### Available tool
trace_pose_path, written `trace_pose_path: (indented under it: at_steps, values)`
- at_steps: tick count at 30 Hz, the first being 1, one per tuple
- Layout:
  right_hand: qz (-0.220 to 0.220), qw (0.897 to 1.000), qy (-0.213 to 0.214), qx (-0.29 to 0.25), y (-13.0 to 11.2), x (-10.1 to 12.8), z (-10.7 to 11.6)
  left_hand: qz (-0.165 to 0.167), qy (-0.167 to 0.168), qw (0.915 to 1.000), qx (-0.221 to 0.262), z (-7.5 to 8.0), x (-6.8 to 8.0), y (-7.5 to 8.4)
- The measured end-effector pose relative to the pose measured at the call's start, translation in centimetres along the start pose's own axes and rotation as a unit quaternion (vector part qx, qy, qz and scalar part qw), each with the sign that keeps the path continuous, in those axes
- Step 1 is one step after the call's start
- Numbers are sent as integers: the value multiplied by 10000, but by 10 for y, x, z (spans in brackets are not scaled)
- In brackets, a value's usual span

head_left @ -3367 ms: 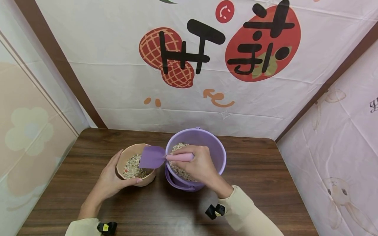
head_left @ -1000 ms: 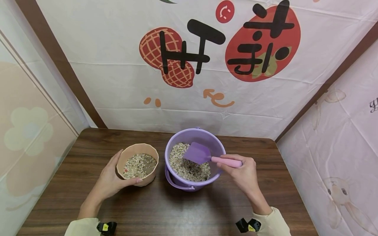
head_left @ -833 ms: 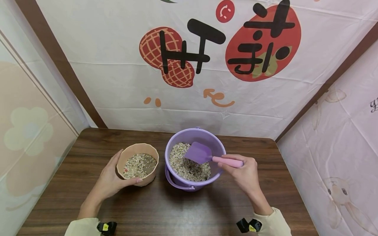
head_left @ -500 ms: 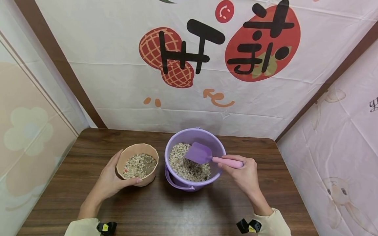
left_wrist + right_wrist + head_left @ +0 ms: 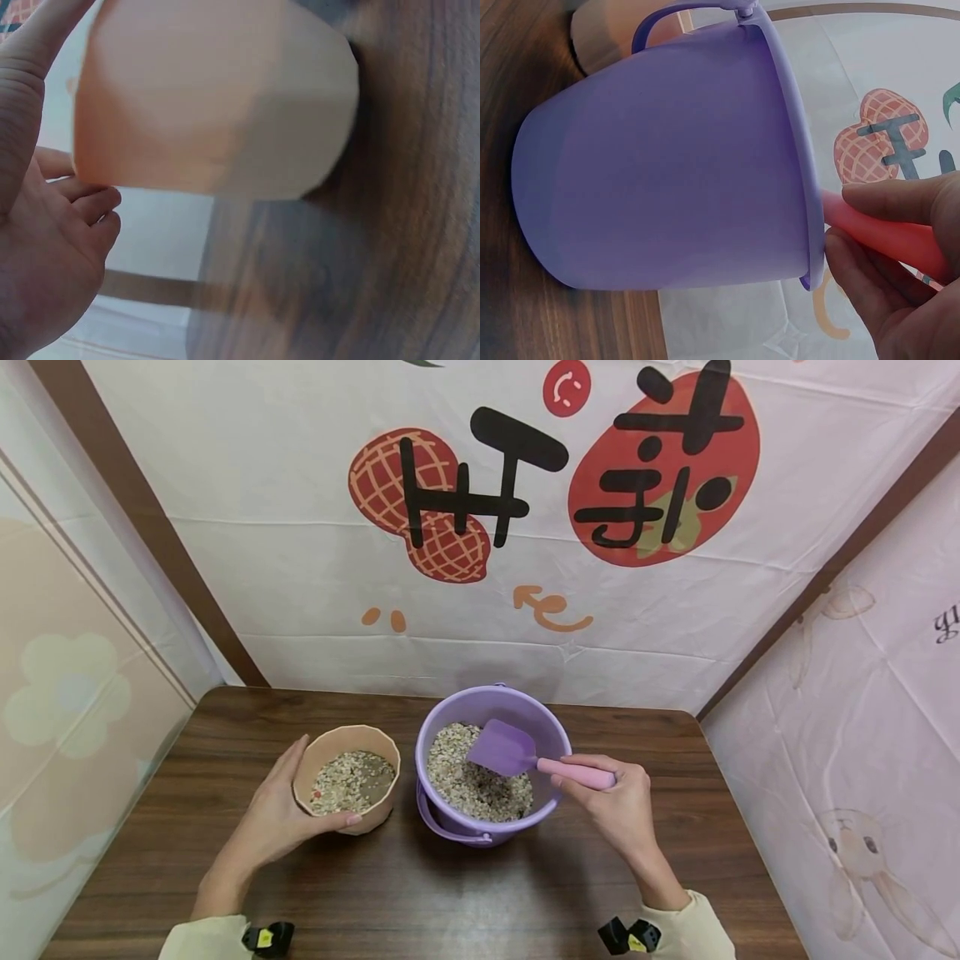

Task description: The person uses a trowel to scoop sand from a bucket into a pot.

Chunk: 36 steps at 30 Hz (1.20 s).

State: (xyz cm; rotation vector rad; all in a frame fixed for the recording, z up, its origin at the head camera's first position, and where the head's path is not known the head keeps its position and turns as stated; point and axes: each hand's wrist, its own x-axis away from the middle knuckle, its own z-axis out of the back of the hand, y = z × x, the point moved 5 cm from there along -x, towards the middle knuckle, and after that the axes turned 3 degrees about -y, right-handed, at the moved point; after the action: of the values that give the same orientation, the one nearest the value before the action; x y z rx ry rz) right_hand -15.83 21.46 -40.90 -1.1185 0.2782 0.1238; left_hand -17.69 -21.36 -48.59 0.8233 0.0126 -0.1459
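Observation:
My left hand (image 5: 270, 822) grips the left side of a faceted beige flowerpot (image 5: 309, 772), thumb along its near side and fingers behind. In the left wrist view the outer wall of the pot (image 5: 225, 97) fills the top. Pale granules (image 5: 341, 781) with a darker patch and a red speck lie inside. My right hand (image 5: 622, 806) pinches the pink handle of a small shovel (image 5: 504, 748). Its purple blade lies over the granules in a purple bucket (image 5: 551, 727); whether it touches them I cannot tell. The bucket hides the blade in the right wrist view.
Pot and bucket stand side by side, slightly apart, on a dark wooden table (image 5: 480, 902). The bucket's handle (image 5: 450, 835) hangs down at its near left side. A white printed cloth wall (image 5: 420, 652) rises behind the table, with side walls at left and right.
Some seconds ago the shovel blade was over the flowerpot; my right hand has since carried it right, over the bucket. For the last second both hands have stayed nearly still.

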Motion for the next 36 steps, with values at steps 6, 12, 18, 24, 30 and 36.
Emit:
trace_pose_path:
  at_steps: [6,12,18,24,30,36]
  values:
    - [-28,10000,16,16,0,0,0,-125,-189,9997,32,-2,-3,20]
    - [75,10000,-19,-39,0,0,-2,-247,-169,9995,-50,-3,-5,34]
    - [70,10000,32,-6,0,0,-1,-436,-189,9989,-43,-8,-8,46]
    - [47,9999,83,67,0,2,0,-849,-147,9962,83,-18,-11,64]
    - [48,9999,95,103,1,2,0,-903,-459,9947,180,-34,-14,79]
    - [55,9998,111,181,1,1,0,-1069,-625,9921,224,-48,-17,93]
